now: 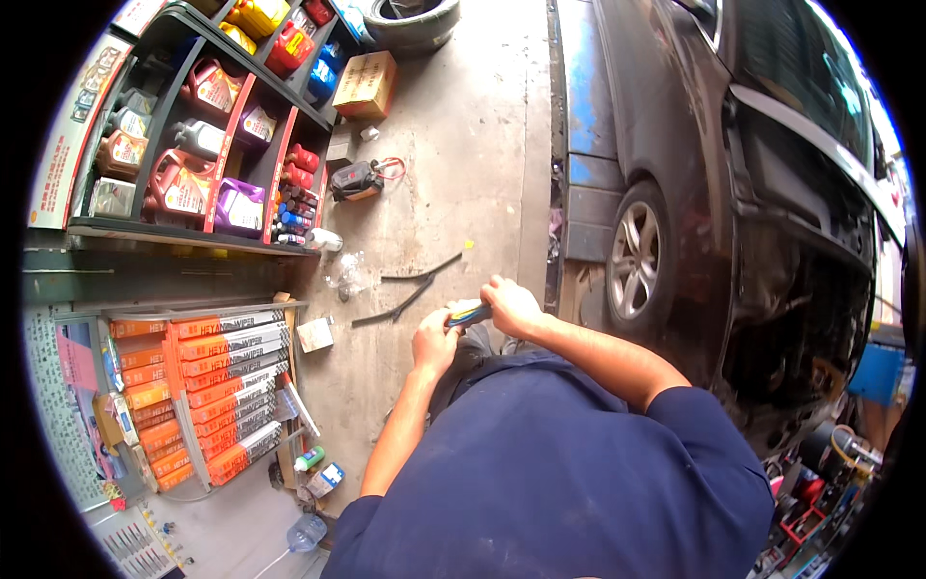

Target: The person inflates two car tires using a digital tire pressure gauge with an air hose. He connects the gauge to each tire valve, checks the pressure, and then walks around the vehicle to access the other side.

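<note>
In front of my body, my left hand point(436, 338) and my right hand point(511, 307) close together on a small dark object with yellow and blue on it point(469, 316). Its kind I cannot make out. My left fingers grip its left end, and my right fingers are wrapped at its dark right end. Beyond my hands, two thin black wiper blades point(422, 282) lie on the concrete floor, one end near a small yellow piece point(469, 245).
A dark car point(666, 232) with its front opened up stands at the right. Oil bottles fill a shelf point(280, 125) at the left, above a rack of orange wiper boxes point(217, 386). A carton point(367, 85), a tire point(415, 24) and a black device point(357, 180) sit on the floor.
</note>
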{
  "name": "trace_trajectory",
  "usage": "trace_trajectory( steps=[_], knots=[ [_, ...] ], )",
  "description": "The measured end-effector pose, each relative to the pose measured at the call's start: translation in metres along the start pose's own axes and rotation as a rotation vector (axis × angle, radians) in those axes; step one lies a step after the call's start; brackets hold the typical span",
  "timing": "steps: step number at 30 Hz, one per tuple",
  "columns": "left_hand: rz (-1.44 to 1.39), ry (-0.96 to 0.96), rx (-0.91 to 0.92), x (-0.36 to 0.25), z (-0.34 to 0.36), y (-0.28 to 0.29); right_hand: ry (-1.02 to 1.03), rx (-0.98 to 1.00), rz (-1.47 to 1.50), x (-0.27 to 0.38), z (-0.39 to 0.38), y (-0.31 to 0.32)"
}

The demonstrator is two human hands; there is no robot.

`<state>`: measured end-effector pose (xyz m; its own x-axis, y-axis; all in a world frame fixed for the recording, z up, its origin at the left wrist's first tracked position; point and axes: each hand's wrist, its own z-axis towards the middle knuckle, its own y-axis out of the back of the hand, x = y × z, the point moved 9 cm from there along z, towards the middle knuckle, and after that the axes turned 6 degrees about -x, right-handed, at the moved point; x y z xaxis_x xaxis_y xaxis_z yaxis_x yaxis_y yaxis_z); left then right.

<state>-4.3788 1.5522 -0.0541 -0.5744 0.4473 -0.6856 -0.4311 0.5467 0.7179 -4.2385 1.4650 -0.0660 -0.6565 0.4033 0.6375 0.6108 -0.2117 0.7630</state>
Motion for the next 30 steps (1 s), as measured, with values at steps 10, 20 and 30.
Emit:
trace_trajectory(
  steps=[10, 20, 30],
  knots=[
    [-0.588, 0.37, -0.275, 0.139, 0.32, 0.022, -0.309, 0.188, 1.627, -0.043, 0.355, 0.165],
    [-0.363, 0.308, -0.21, 0.108, 0.7, 0.084, -1.026, -0.209, 0.693, -0.421, 0.348, 0.103],
    [-0.51, 0.478, -0.27, 0.13, 1.033, 0.129, -1.183, 0.086, 0.425, -0.529, 0.508, 0.151]
  ],
)
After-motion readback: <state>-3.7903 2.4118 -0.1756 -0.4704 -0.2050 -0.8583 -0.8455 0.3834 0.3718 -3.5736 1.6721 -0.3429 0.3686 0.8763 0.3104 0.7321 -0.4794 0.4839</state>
